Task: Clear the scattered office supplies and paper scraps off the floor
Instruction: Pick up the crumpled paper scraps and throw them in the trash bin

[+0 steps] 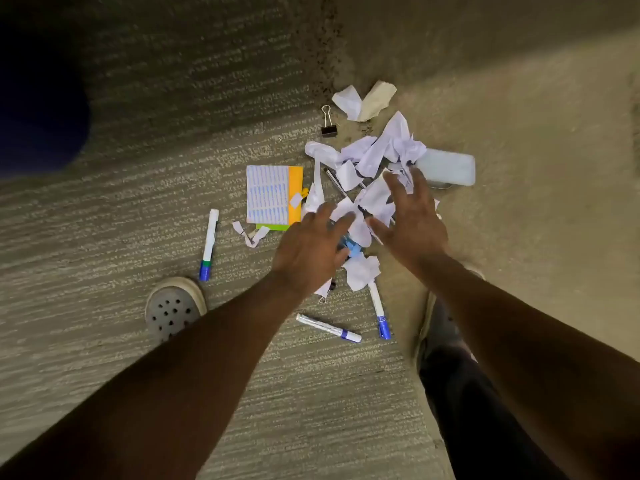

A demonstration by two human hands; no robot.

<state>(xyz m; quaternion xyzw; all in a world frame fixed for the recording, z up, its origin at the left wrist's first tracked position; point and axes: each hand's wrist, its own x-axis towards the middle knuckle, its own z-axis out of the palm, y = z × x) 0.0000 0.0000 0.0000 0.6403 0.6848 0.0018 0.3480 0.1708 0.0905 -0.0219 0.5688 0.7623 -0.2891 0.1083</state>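
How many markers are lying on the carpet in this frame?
3. One marker lies left of the notepad, one sits nearest the camera, one pokes out below the paper pile. The pile or hands could hide more.

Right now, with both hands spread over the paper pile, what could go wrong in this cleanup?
The left hand and right hand are open over the paper scraps; a scoop may leave behind the thin dark pen half buried there. The binder clip and three markers lie outside the pile and could be missed. The marker beside the shoe might be stepped on.
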